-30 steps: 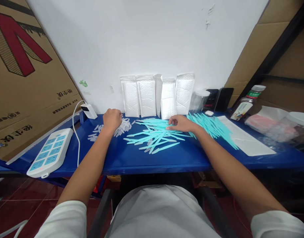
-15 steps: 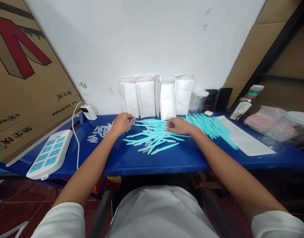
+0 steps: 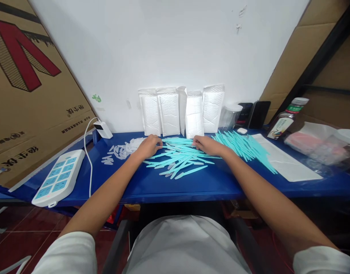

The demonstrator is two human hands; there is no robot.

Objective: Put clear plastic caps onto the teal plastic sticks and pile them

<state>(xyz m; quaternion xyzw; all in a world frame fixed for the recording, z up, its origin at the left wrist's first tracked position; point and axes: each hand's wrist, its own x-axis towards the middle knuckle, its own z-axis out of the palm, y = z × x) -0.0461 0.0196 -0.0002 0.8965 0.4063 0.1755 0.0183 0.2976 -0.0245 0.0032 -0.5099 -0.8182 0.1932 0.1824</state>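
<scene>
Slim turquoise eyebrow razors [image 3: 182, 158] with pale tips lie in a loose, crossed heap on the blue table [image 3: 163, 186]. My left hand [image 3: 151, 147] is closed, its thumb and fingertips pinched at the heap's left end; what they pinch is too small to make out. Across the heap, my right hand [image 3: 206, 145] has its fingers closed around a turquoise razor that points left toward my left hand. Small translucent caps [image 3: 123, 149] form a pile just left of my left hand. More turquoise razors [image 3: 240, 146] lie in a denser pile beyond my right hand.
White padded envelopes [image 3: 168, 110] lean on the wall behind the heap. Right of them stand a clear jar [image 3: 231, 116], dark phones [image 3: 259, 114] and a bottle [image 3: 286, 118]. A flat white envelope [image 3: 291, 163] lies at right. A power strip [image 3: 59, 177] and white cable [image 3: 89, 160] are left.
My left hand has moved right, from the edge of the cap pile to the left ends of the razors. My right hand stays over the heap, nearly where it was.
</scene>
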